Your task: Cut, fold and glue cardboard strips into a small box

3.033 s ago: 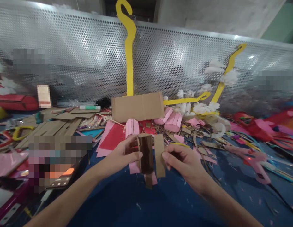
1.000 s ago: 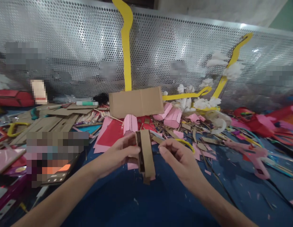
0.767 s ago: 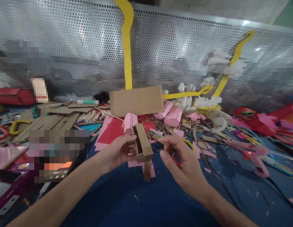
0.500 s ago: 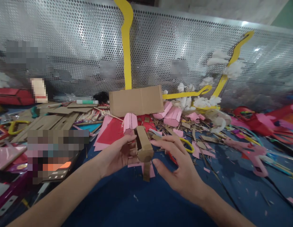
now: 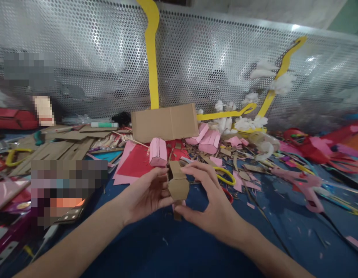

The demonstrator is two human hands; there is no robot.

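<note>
Both my hands hold a small folded brown cardboard piece [image 5: 178, 186] above the blue table [image 5: 179, 247]. My left hand [image 5: 146, 195] grips its left side with curled fingers. My right hand [image 5: 208, 200] closes on its right side, fingers over the top and thumb under the bottom edge. A pink paper scrap lies on the table beneath the piece, mostly hidden by it. A folded pink paper box [image 5: 157, 151] stands just beyond my hands.
A larger cardboard panel [image 5: 164, 122] stands against the perforated metal wall [image 5: 80, 65], with yellow curved cutouts [image 5: 151, 58] and cotton tufts [image 5: 245, 121]. Yellow-handled scissors [image 5: 223, 174] lie right of my hands. Pink and red paper, cardboard sheets [image 5: 63, 148] and scraps cover the far table.
The cardboard piece was turned from upright to end-on. My right hand let go, opened, then closed on the piece again from the right.
</note>
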